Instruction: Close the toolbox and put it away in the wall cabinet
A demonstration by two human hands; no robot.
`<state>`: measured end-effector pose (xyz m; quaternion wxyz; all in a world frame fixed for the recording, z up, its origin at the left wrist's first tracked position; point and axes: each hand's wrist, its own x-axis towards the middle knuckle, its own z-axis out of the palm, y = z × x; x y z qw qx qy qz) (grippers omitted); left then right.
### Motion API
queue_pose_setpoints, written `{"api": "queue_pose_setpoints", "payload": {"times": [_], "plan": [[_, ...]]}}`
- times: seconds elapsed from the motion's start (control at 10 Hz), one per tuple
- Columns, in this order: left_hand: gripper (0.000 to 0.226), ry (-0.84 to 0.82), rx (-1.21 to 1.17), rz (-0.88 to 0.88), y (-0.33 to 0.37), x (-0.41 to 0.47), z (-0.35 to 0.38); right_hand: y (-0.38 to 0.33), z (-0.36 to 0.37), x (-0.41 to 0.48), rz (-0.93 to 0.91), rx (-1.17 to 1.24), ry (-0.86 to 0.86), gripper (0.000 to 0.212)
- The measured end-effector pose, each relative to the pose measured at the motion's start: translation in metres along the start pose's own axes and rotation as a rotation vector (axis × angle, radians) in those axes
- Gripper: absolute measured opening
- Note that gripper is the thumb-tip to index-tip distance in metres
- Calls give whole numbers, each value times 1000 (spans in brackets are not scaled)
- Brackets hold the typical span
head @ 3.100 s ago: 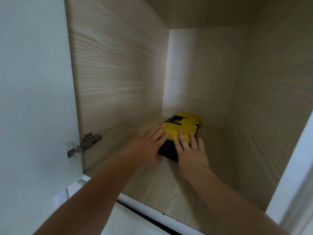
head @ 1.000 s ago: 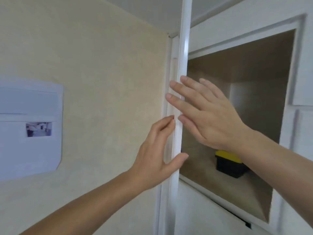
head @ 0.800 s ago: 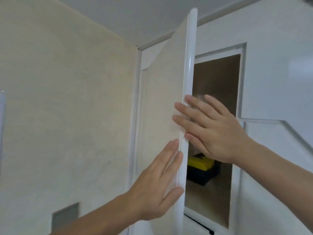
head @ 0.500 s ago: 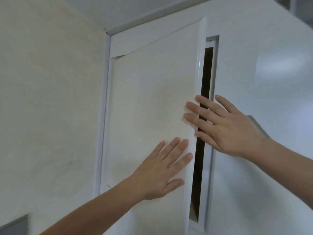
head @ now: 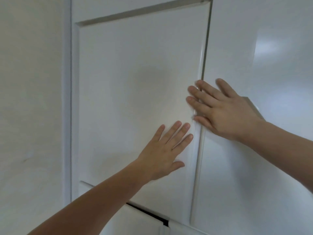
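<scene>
The white wall cabinet door point(head: 132, 85) fills the middle of the head view and lies flush with its frame, with only a thin dark seam along its right edge. My left hand point(head: 166, 148) rests flat on the door's lower right part, fingers spread. My right hand point(head: 221, 112) lies flat across the door's right edge and the neighbouring panel, fingers apart. The yellow and black toolbox is hidden behind the door.
A glossy white panel point(head: 262, 65) adjoins the door on the right. A cream wall point(head: 30, 99) runs along the left. Below the door is another white cabinet front point(head: 138, 221) with a dark gap above it.
The door has swung from wide open to flush with its frame under both hands. The toolbox, seen inside on the shelf earlier, is now out of sight.
</scene>
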<state>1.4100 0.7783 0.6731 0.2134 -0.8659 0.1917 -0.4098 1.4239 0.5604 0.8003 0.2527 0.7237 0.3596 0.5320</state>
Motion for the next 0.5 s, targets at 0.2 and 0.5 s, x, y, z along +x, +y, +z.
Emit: {"api": "queue_pose_setpoints", "payload": {"times": [0.2,0.5], "plan": [[83,-50,-9,-2,5,-2,-11,-7,-12,3,34,20,-98,56],[75,-175,-167,-81,12,-16,-59,-20,-37,-12,176,265,-84,54]]}}
